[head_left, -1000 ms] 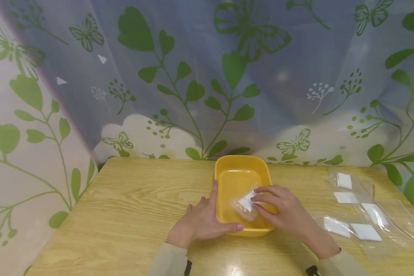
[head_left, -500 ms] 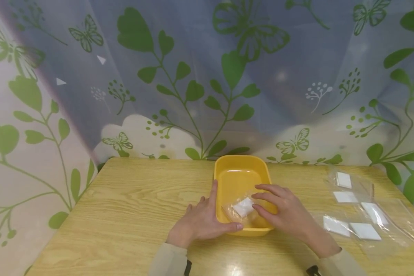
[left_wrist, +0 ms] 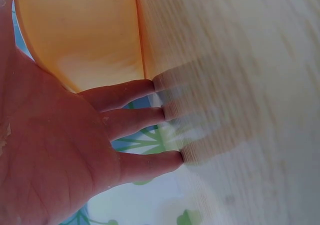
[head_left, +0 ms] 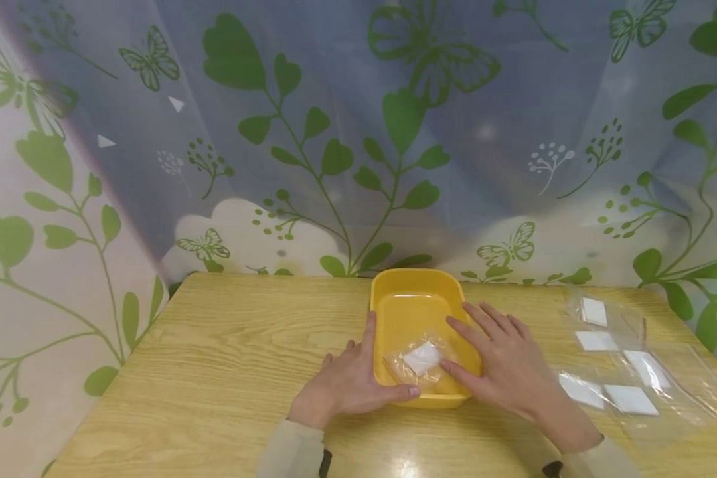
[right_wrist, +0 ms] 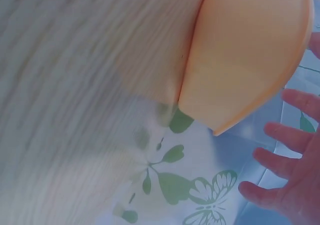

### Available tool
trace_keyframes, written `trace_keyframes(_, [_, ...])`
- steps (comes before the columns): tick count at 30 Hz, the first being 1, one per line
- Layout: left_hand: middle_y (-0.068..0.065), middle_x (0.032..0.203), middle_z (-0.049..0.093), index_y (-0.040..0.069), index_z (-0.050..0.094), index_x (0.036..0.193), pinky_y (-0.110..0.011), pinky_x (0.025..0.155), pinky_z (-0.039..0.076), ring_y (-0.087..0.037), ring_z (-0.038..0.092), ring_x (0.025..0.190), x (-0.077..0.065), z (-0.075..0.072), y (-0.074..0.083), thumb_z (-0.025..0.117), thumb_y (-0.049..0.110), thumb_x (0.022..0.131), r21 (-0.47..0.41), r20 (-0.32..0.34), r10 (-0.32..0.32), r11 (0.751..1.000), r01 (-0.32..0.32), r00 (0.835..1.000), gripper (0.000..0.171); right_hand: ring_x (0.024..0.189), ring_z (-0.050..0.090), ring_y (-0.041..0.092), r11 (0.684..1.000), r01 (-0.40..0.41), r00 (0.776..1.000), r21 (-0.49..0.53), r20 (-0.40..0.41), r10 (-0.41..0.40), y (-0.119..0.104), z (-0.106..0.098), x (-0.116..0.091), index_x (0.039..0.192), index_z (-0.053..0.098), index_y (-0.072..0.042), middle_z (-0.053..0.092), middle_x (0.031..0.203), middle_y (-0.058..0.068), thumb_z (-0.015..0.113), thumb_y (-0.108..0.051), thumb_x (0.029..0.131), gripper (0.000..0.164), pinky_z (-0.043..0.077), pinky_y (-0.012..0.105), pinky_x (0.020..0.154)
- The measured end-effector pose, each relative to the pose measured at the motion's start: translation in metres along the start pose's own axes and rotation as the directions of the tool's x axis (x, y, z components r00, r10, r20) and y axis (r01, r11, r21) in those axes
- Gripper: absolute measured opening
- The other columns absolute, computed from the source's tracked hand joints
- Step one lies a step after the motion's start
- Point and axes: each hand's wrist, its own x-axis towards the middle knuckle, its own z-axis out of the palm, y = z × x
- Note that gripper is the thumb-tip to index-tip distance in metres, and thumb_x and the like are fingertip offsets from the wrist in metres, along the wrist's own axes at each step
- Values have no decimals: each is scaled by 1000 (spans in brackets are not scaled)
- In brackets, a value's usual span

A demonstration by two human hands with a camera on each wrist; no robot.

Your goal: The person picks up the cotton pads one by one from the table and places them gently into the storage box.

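Note:
A yellow plastic bin (head_left: 415, 311) stands on the table, with a clear plastic bag (head_left: 423, 358) holding a white square piece lying near its front end. My left hand (head_left: 349, 385) spans the bin's near left corner. Its thumb lies along the front rim and the index finger along the left side. In the left wrist view, the other fingers (left_wrist: 145, 167) stretch straight down to the tabletop. Over the bin's right rim, my right hand (head_left: 504, 368) has its fingers spread and relaxed, holding nothing. Its thumb tip is close to the bag; whether it touches cannot be told.
On the right of the wooden table (head_left: 215, 358) lie several clear zip bags (head_left: 630, 399) with white square pieces, partly overlapping. My right forearm is close to the nearest one. A curtain (head_left: 311, 166) printed with leaves and butterflies hangs behind the table.
My right hand has let go of the bag, which now lies flat in the bin. The hand has spread its fingers and shifted right to the rim. My left hand has stayed put.

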Motion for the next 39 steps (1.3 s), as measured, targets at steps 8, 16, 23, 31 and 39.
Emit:
trace_keyframes(8, [-25,159,43,22,-16,164,-73,120,21,-46,33,151,-1,0,0,63,83,78,-6,-4,0,1000,0,1000,132,133,54,47,996,-59,994,-71,88,65,5,-5,-4,139,63,-20,57,148,17,67,-62,87,68,47,70,100])
trace_keyframes(16, [-25,159,42,23,-16,164,-73,120,21,-45,34,151,1,0,-2,63,84,77,1,-15,5,1000,-5,1000,133,137,49,48,990,-106,984,-95,137,118,13,-13,-10,143,60,-20,52,152,18,68,-63,86,71,45,72,101])
trace_keyframes(23, [-26,159,41,23,-15,164,-73,120,21,-45,35,151,0,-1,-1,63,86,76,2,-9,3,1000,-3,1000,133,138,47,49,987,-135,980,-93,134,147,20,-18,-19,145,58,-20,48,155,19,68,-65,86,76,42,74,100])
trace_keyframes(31, [-25,158,43,24,-15,165,-72,121,20,-44,34,152,-1,1,-1,63,87,75,-15,-6,-3,1000,3,1000,134,138,46,49,981,-168,972,-97,149,181,29,-21,-30,145,57,-20,48,155,19,68,-66,86,75,40,75,101])
trace_keyframes(39, [-25,159,42,25,-16,164,-72,122,20,-44,32,152,-1,0,-1,63,87,75,-10,-5,-8,1000,8,1000,134,134,49,49,982,-170,979,-81,100,178,36,-26,-38,142,59,-19,51,152,20,72,-64,83,75,42,74,98])
